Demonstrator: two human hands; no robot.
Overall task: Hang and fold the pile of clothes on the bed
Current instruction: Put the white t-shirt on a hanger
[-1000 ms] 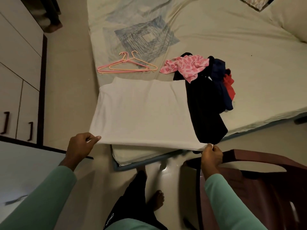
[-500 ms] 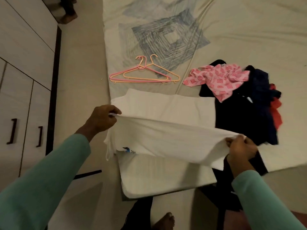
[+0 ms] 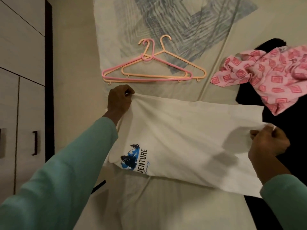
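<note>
The fingers (image 3: pixel 128 93) of the left hand (image 3: pixel 118 102) are curled tight round one corner of the white cotton T-shirt with a blue mountain print (image 3: pixel 182 138). The fingers (image 3: pixel 260 132) of the right hand (image 3: pixel 268 144) pinch the opposite corner, so the edge between them is pulled fairly straight. I judge this is to lay one half of the shirt flat over the other for a fold. From both sets of fingers the shirt spreads back toward the person, its print nearer the left fingers, and it rests on the cream bed (image 3: pixel 240 30).

Just beyond the left fingers lie the pink and peach plastic hangers (image 3: pixel 154 70), overlapping and apart from the shirt's edge, probably kept handy for the hanging. Beyond the right fingers a crumpled pink square-patterned cloth (image 3: pixel 265 77) lies on a black garment (image 3: pixel 292 130) — the rest of the pile, not yet folded. Well outside the left fingers stands a pale wardrobe with dark handles (image 3: pixel 21 63).
</note>
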